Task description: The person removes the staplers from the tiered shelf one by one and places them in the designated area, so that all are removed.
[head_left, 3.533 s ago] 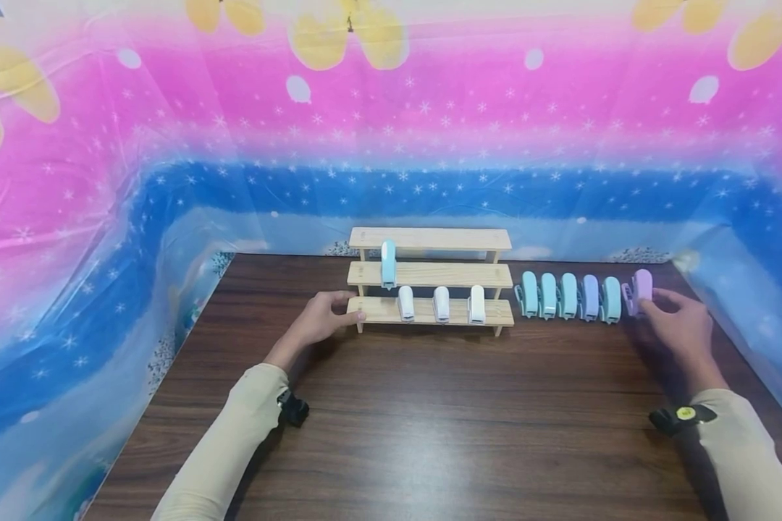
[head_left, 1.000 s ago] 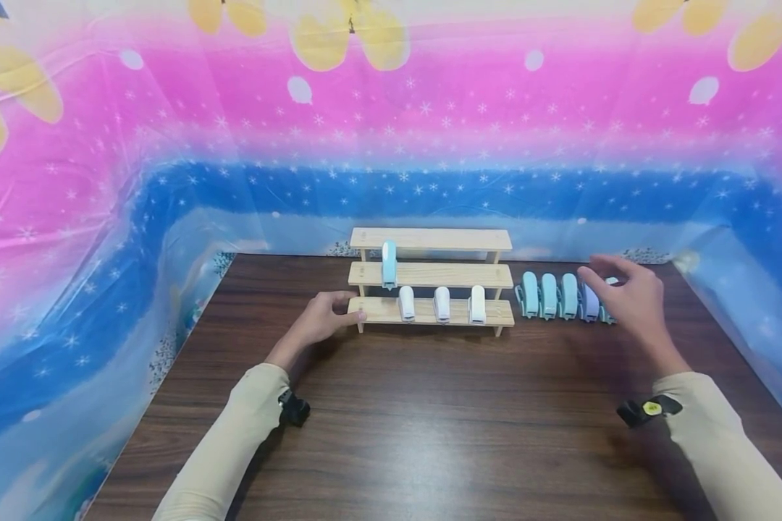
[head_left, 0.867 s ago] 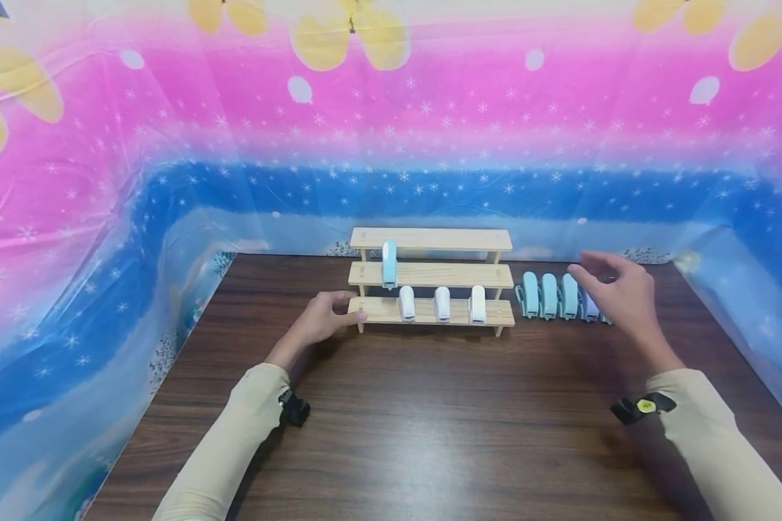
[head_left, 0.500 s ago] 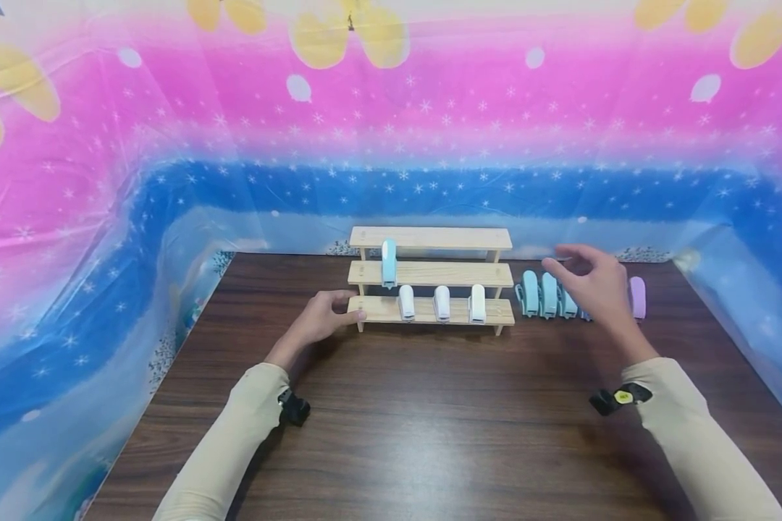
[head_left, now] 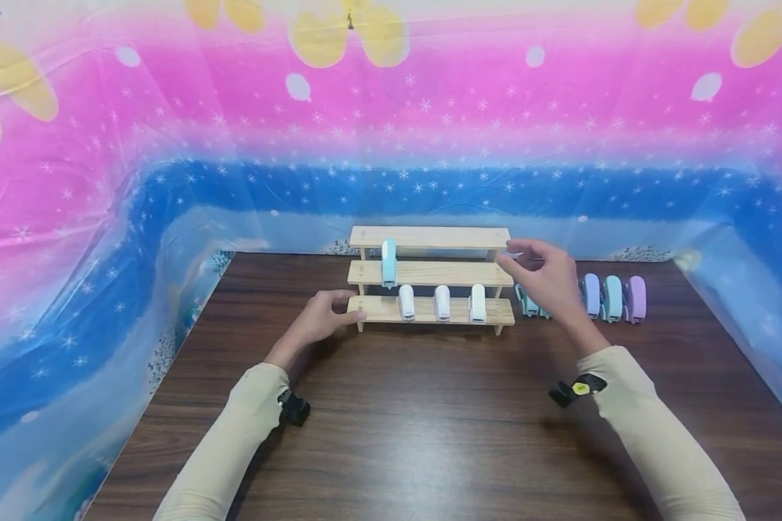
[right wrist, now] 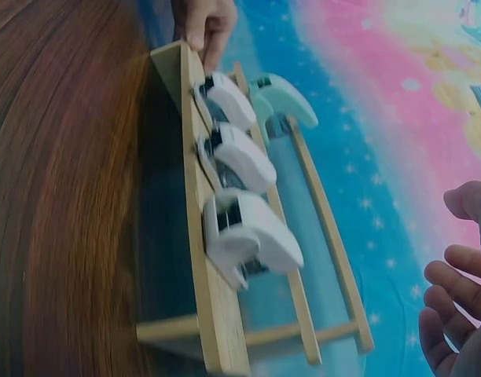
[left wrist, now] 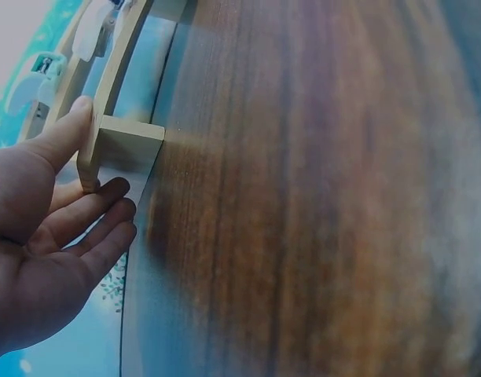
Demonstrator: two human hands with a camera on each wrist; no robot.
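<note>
Fingers of the left hand (head_left: 317, 317) pinch one end of the wooden rack (head_left: 430, 237), head view; pastel staplers (head_left: 612, 298) sit beside and partly behind the right hand's (head_left: 547, 281). Left wrist: thumb's on the lowest shelf (left wrist: 113, 75), steadying it, I'd guess. Right wrist: right fingers apart, nothing held, white staplers (right wrist: 247, 161) across from them. Probably mid-reach; next needs a clean stapler pinch.

Left hand (left wrist: 48, 236): pinches the end of the wooden rack (left wrist: 133, 140)
Mint stapler (left wrist: 24, 91): on rack, upper left
White stapler (left wrist: 87, 33): nearer the top edge
Tabletop (left wrist: 303, 196): brown, blurred
</note>
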